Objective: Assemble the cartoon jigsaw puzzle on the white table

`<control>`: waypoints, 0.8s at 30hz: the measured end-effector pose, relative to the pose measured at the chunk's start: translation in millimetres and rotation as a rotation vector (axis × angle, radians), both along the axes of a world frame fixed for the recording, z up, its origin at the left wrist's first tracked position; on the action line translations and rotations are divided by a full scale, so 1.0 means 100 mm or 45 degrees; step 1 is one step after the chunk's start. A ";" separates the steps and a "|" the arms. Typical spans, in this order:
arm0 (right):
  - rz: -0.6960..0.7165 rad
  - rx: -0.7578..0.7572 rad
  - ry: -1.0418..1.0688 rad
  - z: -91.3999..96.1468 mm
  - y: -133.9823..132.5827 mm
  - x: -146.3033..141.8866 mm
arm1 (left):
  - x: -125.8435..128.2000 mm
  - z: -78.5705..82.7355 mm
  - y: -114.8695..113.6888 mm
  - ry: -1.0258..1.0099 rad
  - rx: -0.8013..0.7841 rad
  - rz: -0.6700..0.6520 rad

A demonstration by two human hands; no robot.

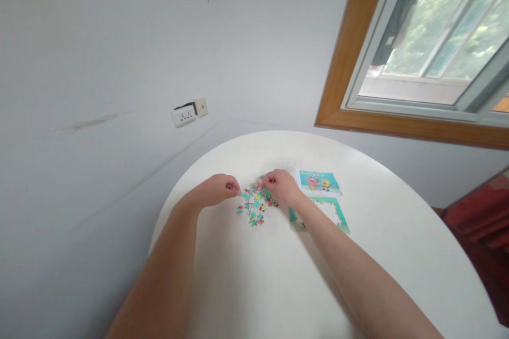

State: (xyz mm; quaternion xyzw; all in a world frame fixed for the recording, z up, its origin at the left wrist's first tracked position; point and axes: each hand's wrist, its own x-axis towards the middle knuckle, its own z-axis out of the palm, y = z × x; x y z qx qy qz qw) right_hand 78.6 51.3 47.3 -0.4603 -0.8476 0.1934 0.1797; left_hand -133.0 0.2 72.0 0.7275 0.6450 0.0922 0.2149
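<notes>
A wall socket (184,115) is noted left of the frame's centre. At centre, the left hand (220,189) is seen with fingers curled in; whether a piece is pinched cannot be told. Loose puzzle pieces (251,205) are spread beside it, partly covered by the right hand (280,185), fingers bent narrow, contents likewise undetermined. Right of centre, a puzzle border (341,216) is crossed by the right forearm; a picture card (318,182) is found above it. A window (433,37) is recorded upper right.
</notes>
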 end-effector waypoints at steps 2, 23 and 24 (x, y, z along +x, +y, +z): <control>-0.126 0.016 -0.052 -0.01 0.04 0.04 | -0.04 -0.02 0.00 0.065 -0.018 0.062; -0.167 0.135 -0.244 -0.07 -0.06 0.05 | 0.04 -0.40 0.23 0.082 0.337 0.004; -0.147 0.143 -0.238 -0.06 -0.07 0.04 | 0.04 -0.42 0.23 0.075 0.338 0.001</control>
